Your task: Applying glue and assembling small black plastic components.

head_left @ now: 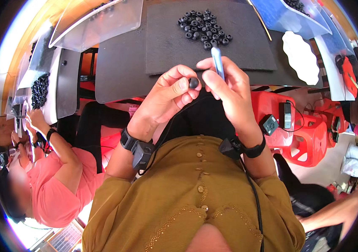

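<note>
My left hand (168, 94) is pinching one small black rubber ring (193, 82) right at my chest, and my right hand (225, 82) is gripping a thin blue stick tool (217, 61). Further out, a whole pile of black rings (204, 28) sits on the dark foam mat (166, 46), so I reckon plenty's left.

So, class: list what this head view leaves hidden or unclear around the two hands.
- Blue tool: lower end hidden inside the right hand.
- Black ring: far side covered by the left hand fingertips.
- Black rings pile: too small to count.
- Clear bag: cut off by the top edge.
</note>
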Demonstrator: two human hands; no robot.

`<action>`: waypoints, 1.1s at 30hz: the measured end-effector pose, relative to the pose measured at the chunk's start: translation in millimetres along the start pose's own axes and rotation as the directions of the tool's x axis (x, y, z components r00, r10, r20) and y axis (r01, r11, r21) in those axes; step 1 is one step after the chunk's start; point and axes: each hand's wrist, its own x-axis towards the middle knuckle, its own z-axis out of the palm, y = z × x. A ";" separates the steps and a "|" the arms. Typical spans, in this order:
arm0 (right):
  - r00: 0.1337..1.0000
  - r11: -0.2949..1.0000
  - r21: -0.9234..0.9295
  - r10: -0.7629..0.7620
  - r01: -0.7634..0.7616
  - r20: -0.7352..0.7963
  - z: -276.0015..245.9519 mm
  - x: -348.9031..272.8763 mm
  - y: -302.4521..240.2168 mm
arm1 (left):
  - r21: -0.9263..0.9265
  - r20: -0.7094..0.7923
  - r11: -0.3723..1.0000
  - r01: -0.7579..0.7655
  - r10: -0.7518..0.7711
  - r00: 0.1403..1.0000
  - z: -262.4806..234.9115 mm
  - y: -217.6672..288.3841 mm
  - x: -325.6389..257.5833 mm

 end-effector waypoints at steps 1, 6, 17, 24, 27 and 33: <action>0.996 0.996 -0.064 -0.070 0.066 -0.059 0.7 -3.4 -0.2 | -0.003 -0.015 1.000 -0.012 0.012 1.000 1.0 1.8 -0.1; 0.988 0.873 -0.466 -0.150 0.145 0.025 -16.1 -16.9 -6.1 | -0.048 -0.024 0.999 -0.020 0.019 1.000 -3.1 5.9 -3.6; 0.935 0.662 -0.670 -0.322 0.337 0.152 -13.1 -20.2 -4.2 | -0.064 -0.054 0.998 -0.030 0.027 0.998 -2.4 2.1 -5.2; 0.940 0.648 -0.691 -0.309 0.321 0.146 -12.8 -21.6 -7.0 | -0.017 -0.095 0.999 -0.051 0.050 0.994 0.6 2.2 -5.8; 0.948 0.674 -0.675 -0.288 0.300 0.133 -12.9 -22.0 -5.5 | 0.001 -0.062 0.997 -0.076 0.076 0.995 0.2 1.2 -4.2; 0.958 0.693 -0.711 -0.268 0.115 -0.107 -23.6 -4.9 8.9 | 0.155 0.172 0.982 -0.110 0.083 0.982 11.2 1.5 -7.6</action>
